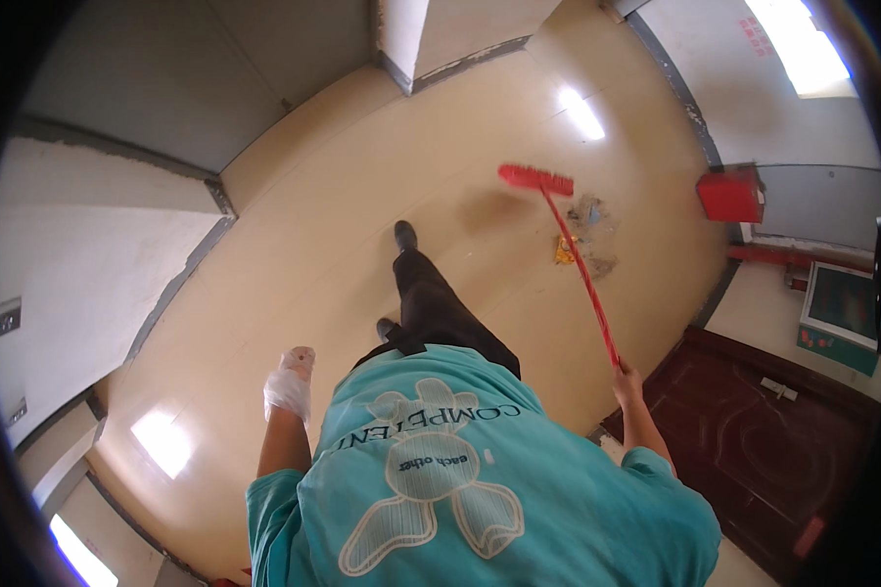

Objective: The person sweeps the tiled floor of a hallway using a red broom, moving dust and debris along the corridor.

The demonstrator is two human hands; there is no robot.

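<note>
My right hand is bare and wraps around the end of a red broom handle. At the far end the red broom head looks slightly blurred and appears raised, with a shadow on the floor beside it. Near the handle lies a patch of dust and litter, with a yellow wrapper and a light blue scrap. My left hand, in a thin clear plastic glove, hangs at my left side, away from the broom. Its fingers are too hard to make out.
A red box stands against the right wall, near a green wall-mounted case. Lower right is a dark red door. A wall corner juts out ahead, and a grey door is at upper left.
</note>
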